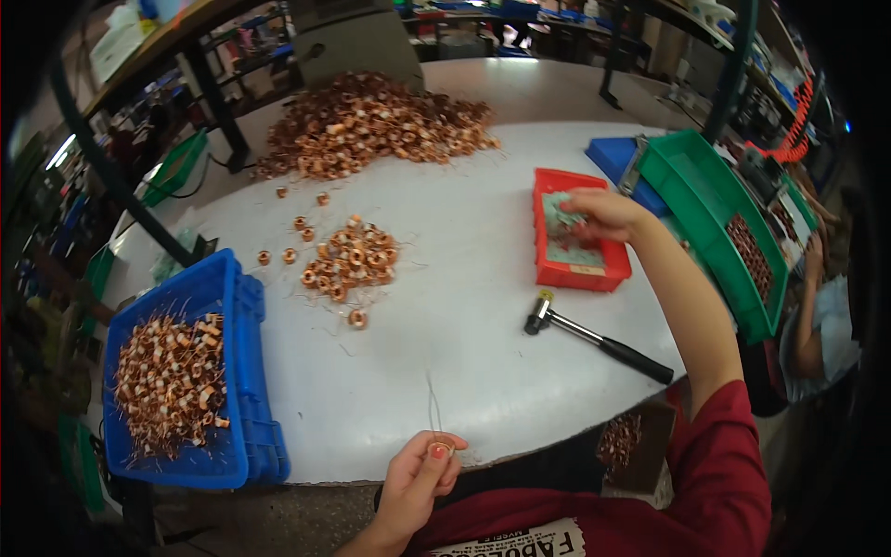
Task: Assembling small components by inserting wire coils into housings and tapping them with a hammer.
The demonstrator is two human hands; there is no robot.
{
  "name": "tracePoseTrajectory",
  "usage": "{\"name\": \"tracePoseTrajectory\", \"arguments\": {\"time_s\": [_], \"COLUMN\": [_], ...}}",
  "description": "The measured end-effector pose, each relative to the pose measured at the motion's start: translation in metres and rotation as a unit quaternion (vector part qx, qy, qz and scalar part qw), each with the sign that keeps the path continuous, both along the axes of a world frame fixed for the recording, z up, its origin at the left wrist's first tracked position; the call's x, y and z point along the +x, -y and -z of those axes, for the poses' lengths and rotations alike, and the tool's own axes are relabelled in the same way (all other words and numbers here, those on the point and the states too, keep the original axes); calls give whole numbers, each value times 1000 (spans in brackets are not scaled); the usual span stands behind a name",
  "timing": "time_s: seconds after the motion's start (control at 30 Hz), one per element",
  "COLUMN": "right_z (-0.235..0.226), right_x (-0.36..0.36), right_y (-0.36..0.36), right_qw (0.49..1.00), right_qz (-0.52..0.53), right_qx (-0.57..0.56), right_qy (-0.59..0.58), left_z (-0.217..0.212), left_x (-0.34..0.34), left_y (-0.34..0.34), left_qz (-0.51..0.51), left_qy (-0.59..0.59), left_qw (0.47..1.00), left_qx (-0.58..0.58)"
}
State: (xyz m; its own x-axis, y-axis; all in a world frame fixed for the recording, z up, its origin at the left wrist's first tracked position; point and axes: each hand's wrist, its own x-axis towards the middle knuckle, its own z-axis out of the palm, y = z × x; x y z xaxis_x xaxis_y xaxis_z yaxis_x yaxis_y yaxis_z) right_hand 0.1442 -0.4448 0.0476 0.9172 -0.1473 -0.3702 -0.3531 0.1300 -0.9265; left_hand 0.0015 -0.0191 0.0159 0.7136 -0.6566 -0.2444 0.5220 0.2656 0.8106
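Note:
Near the table's front edge my left hand pinches a small copper wire coil between thumb and fingers. Two thin wire leads rise from the coil. My right hand reaches into a red tray at the right, its fingers curled and slightly blurred over the tray's pale green contents. What those fingertips hold is too small to make out. Just in front of the tray lies a small mallet with a dark head, a yellow-tipped face and a black grip.
A small heap of copper coils lies mid-table, with a larger heap behind it. Left stands a blue crate of coils; right, a green tray beside a blue bin. Another person's arm shows far right.

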Motion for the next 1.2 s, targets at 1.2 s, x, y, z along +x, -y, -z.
{"name": "tracePoseTrajectory", "arguments": {"time_s": [1.2], "right_z": [12], "right_x": [-9], "right_y": [-186], "right_qw": [914], "right_qz": [-194], "right_qx": [-355], "right_qy": [-7], "left_z": [8], "left_x": [1], "left_y": [2], "left_qz": [37], "left_qy": [-83], "left_qw": [993], "left_qx": [-73]}}
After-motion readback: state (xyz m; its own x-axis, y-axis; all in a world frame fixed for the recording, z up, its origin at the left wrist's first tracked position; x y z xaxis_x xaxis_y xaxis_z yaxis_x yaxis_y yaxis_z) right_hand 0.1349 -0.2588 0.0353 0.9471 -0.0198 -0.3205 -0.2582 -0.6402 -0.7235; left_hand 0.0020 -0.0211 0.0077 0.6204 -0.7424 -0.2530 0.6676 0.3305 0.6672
